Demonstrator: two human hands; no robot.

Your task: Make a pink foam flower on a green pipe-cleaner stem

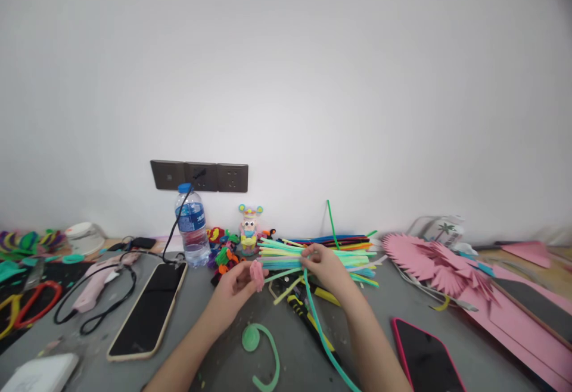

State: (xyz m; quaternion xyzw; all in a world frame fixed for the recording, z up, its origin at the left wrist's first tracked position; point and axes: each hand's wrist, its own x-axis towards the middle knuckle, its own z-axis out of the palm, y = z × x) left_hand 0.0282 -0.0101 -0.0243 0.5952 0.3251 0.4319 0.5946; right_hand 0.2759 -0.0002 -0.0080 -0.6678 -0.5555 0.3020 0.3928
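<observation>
Plain white wall (286, 82) takes up most of the frame, and along the bottom there's a grey bench (223, 356) that's pretty crowded. Left hand (235, 291), just left of lower centre, has its fingers pinched on a fuzzy pink piece (257, 276). Right hand (324, 264), just right of centre, has its fingers curled together over the near side of a loose bundle of fuzzy strips (357, 256). Can't tell which strip they've got, if any. One long turquoise strip (315, 314) runs from just under those fingertips down to the bottom edge, beside the right forearm.

That's the bit I'd watch: an arm shift could catch it and drag it sideways. I can't see anything tying the bundle either, so tugging one strip might pull its neighbours out or fan the lot across the bench. If that happens, the little figure (249, 231) just off the bundle's left end could get knocked over. Squeezing too hard could squash the pink piece, I reckon. Also, a yellow-and-black tool (308, 320) lies under the turquoise strip, so that could snag. Green coil (251, 337) at lower centre sits near the left forearm, easy to brush by accident.
</observation>
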